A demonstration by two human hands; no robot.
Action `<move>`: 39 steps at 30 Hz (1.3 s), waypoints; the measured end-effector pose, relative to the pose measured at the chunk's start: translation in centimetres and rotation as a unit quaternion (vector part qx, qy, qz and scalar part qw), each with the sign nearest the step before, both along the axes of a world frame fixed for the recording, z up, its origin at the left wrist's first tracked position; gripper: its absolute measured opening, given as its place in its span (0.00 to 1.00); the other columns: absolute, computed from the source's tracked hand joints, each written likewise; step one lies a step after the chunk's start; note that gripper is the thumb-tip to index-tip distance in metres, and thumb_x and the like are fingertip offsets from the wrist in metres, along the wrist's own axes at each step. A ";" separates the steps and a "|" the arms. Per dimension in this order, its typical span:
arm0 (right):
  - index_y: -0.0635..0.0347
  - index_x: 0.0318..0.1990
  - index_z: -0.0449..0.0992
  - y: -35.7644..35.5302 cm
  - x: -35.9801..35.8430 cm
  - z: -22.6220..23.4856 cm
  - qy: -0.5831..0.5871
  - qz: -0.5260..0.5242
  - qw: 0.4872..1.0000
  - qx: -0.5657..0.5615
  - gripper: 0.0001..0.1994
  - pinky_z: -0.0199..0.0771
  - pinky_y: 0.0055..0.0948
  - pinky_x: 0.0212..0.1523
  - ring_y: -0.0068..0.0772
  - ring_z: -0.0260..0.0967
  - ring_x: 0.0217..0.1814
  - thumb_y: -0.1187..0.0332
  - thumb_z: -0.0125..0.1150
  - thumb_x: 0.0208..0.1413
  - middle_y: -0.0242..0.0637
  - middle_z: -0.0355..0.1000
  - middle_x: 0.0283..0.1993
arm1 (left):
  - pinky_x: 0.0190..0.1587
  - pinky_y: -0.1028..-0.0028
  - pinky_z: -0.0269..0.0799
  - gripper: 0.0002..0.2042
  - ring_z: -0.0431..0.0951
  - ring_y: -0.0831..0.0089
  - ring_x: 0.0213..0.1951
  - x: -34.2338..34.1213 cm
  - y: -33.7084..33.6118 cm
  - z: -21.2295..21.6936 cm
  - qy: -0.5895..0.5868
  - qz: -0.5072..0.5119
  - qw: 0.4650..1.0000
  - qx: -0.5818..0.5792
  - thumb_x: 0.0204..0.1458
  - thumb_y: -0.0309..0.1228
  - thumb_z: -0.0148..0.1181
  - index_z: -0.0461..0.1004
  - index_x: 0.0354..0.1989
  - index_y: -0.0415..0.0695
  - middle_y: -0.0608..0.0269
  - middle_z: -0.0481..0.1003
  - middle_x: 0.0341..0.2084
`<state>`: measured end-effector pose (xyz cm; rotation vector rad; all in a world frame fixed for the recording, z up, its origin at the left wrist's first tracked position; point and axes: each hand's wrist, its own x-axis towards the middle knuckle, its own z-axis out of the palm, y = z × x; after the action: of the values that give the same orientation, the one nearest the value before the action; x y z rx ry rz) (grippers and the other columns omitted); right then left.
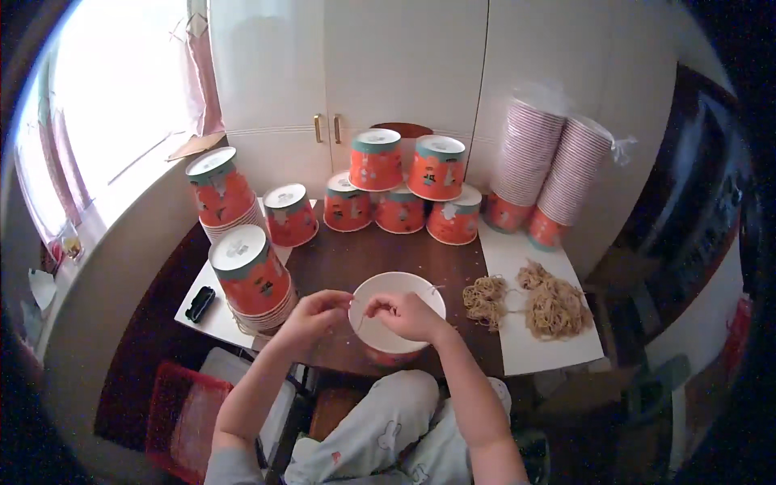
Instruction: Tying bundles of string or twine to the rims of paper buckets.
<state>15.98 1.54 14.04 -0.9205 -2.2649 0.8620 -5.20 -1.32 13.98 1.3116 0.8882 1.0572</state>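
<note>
Cups around two hands at a table

Both hands, left hand (314, 314) and right hand (406, 314), meet over an open cup (396, 322). Left of them stand two upturned cup stacks (252, 275); behind them a pyramid (402, 190) (two on three); to the right, rubber bands (529, 303) on paper, lid stacks (550, 166) behind.

**Open wood ahead, stacks on three sides**

Bare table (356, 255) lies open beyond the bowl (396, 311). Cup stacks (250, 275) crowd the left, a cup pyramid (402, 190) blocks the back, and band heaps (533, 303) and sleeved stacks (550, 170) fill the right.
</note>
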 end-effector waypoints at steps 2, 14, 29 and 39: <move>0.60 0.32 0.72 0.0 -0.4 0.1 0.065 0.005 0.998 -0.015 0.09 0.66 0.25 0.32 0.26 0.68 0.30 0.76 0.46 0.44 0.38 0.71 0.27 | 0.30 0.85 0.63 0.15 0.66 0.86 0.30 0.8 0.4 -1.0 0.103 -0.003 0.994 0.038 0.46 0.25 0.51 0.66 0.44 0.36 0.67 0.70 0.33; 0.57 0.27 0.74 0.7 -0.6 -1.7 -0.001 -0.035 0.967 0.251 0.05 0.64 0.33 0.39 0.35 0.66 0.37 0.72 0.52 0.42 0.33 0.70 0.31 | 0.33 0.80 0.66 0.07 0.69 0.81 0.29 1.7 0.5 -0.6 0.132 -0.047 0.990 -0.009 0.48 0.29 0.54 0.69 0.32 0.38 0.67 0.71 0.25; 0.59 0.19 0.71 -1.1 -0.9 -0.2 0.033 0.001 0.982 0.184 0.03 0.64 0.36 0.35 0.38 0.66 0.32 0.72 0.58 0.35 0.37 0.68 0.26 | 0.33 0.81 0.65 0.06 0.68 0.81 0.28 0.8 0.6 -1.3 0.117 0.017 0.993 -0.029 0.49 0.29 0.52 0.67 0.29 0.40 0.68 0.70 0.24; 0.52 0.26 0.75 -2.2 -2.6 -1.3 -0.050 0.030 0.983 0.176 0.08 0.63 0.34 0.39 0.35 0.67 0.35 0.61 0.59 0.40 0.32 0.70 0.27 | 0.31 0.80 0.65 0.07 0.68 0.81 0.27 0.0 0.4 -1.4 0.132 -0.013 0.991 -0.004 0.44 0.27 0.57 0.66 0.29 0.40 0.69 0.69 0.23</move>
<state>13.36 -0.70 12.77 -0.7494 -2.4376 0.4241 -5.22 -0.89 12.61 1.4733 1.0677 0.8714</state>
